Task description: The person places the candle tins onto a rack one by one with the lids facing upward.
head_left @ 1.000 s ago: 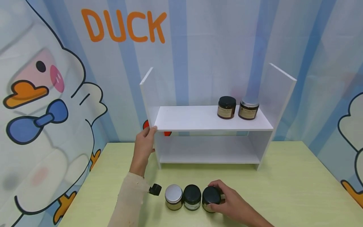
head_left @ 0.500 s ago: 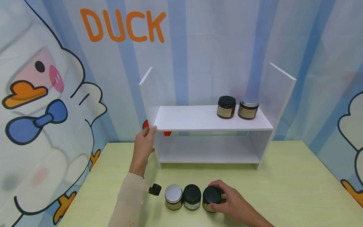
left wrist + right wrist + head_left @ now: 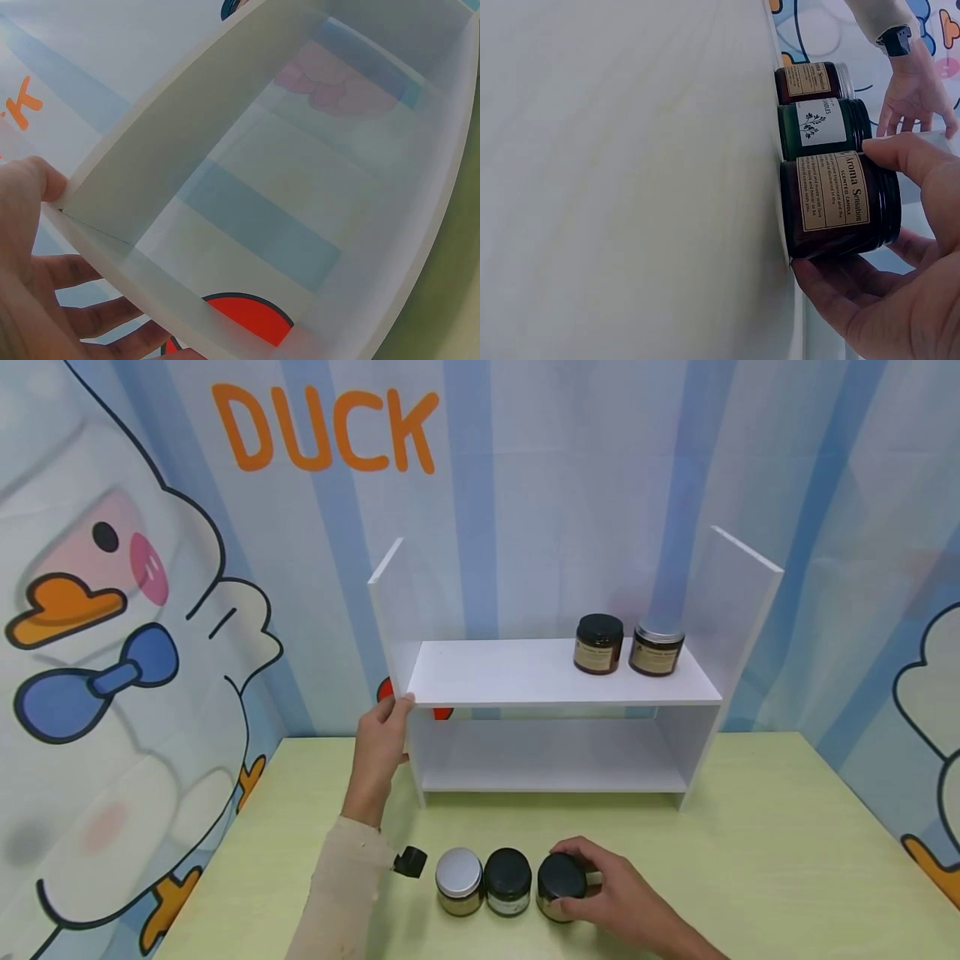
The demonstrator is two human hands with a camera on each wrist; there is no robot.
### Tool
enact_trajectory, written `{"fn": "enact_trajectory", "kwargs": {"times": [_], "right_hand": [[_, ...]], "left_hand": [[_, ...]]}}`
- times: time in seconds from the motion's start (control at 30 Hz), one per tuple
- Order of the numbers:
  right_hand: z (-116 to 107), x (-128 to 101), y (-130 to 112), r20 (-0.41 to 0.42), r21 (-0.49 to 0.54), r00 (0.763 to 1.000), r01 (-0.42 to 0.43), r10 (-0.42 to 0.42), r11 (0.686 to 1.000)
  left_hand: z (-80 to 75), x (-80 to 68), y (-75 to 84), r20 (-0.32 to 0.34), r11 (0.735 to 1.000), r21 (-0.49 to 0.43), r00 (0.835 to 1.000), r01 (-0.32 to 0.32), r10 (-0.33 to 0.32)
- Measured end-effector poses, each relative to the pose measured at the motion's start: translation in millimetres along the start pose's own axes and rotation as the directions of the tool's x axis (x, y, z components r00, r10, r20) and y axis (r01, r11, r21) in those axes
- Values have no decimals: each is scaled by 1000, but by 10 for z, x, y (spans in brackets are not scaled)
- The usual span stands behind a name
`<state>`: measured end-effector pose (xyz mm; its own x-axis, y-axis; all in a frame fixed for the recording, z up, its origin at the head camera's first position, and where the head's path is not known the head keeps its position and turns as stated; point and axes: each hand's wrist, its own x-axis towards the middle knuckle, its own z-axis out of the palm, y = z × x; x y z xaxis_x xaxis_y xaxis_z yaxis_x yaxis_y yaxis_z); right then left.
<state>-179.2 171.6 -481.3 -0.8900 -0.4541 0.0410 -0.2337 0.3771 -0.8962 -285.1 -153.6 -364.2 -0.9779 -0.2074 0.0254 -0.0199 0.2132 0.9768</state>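
Duck-print curtain (image 3: 112, 610) fills background. Pale green bench (image 3: 750, 860) lower frame. White shelf (image 3: 555, 685) centre; left hand (image 3: 382, 743) grip clasps its left edge. Right hand (image 3: 611, 893) grip wraps brown jar (image 3: 558, 885), bottom centre, rightmost of three.

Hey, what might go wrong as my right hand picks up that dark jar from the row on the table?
The right hand grips the black-lidded brown glass jar, which touches the green jar; lifting may nudge it. The top shelf of the white shelf unit, steadied by the left hand, already holds two jars; a careless placement might knock them.
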Motion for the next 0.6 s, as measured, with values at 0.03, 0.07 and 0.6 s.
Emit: {"fn": "enact_trajectory", "kwargs": {"times": [0.03, 0.07, 0.6], "right_hand": [[-1, 2, -2, 0, -5, 1000, 1, -1, 1000], [-2, 3, -5, 0, -9, 1000, 2, -2, 1000], [-18, 13, -6, 41, 23, 999, -22, 21, 999]], "left_hand": [[0, 0, 1, 0, 1000, 1, 1000, 1, -1], [0, 0, 3, -2, 1000, 3, 1000, 2, -2], [14, -1, 7, -12, 1000, 0, 1000, 5, -5]]}}
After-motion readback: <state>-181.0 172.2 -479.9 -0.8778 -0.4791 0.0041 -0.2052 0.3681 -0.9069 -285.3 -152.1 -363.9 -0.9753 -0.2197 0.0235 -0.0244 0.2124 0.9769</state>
